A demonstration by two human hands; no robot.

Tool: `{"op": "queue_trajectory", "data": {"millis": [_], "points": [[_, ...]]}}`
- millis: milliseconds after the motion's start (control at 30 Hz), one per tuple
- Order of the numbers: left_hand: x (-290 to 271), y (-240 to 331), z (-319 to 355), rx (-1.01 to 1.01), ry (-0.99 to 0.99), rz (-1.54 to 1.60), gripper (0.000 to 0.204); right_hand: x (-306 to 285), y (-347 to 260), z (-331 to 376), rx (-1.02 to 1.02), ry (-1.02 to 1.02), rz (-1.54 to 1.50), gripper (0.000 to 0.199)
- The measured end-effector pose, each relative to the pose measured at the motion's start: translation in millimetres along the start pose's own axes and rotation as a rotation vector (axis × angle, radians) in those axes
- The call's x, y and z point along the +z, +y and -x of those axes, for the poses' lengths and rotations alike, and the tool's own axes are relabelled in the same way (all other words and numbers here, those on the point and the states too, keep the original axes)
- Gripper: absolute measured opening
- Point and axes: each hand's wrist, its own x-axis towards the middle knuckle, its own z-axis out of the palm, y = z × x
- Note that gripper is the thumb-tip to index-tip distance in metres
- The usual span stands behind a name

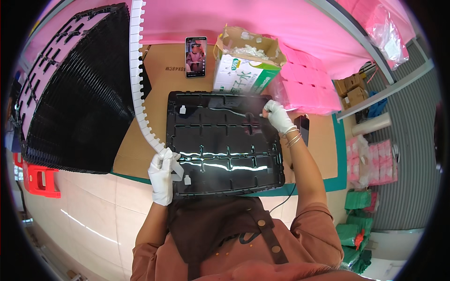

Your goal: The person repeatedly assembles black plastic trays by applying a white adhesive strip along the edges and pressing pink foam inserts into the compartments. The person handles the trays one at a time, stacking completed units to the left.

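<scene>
A black molded plastic tray [213,140] lies in front of me. Two small white tab-shaped stickers [187,180] are on its left side, one near the far corner and one near the close corner. My left hand [161,180], in a white glove, is closed at the tray's left edge on a long white notched strip [136,79], which arches up past the top of the view. A loose pale end hangs below the fingers. My right hand [279,119], in a fingertip-less white glove, is pinched over the tray's far right corner; whatever it holds is too small to name.
A big stack of black trays [84,103] stands at left. Behind the work tray are a phone [196,57] propped upright, an open carton [248,63] with white pieces inside, and pink packets [309,79]. A black device [303,129] with a cable lies right. A red stool [41,180] stands lower left.
</scene>
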Motion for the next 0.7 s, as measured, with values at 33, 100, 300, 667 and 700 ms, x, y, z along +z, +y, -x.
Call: {"op": "queue_trajectory", "data": {"millis": [33, 100, 300, 667, 700], "points": [[1, 0, 1, -0.002, 0.008, 0.009, 0.017, -1, 1, 1, -0.031, -0.007, 0.013, 0.012], [3, 4, 1, -0.001, 0.026, 0.025, 0.015, -7, -1, 2, -0.067, -0.048, 0.057, 0.011], [-1, -2, -3, 0.012, -0.004, -0.008, 0.018, -38, -53, -15, -0.026, 0.180, -0.043, 0.007], [-4, -5, -2, 0.029, 0.013, -0.024, 0.024, -53, -174, -122, -0.346, 0.556, 0.419, 0.017], [-3, -3, -2, 0.008, 0.009, -0.002, 0.019, -33, -187, -115, -0.409, 0.402, 0.503, 0.020]]}}
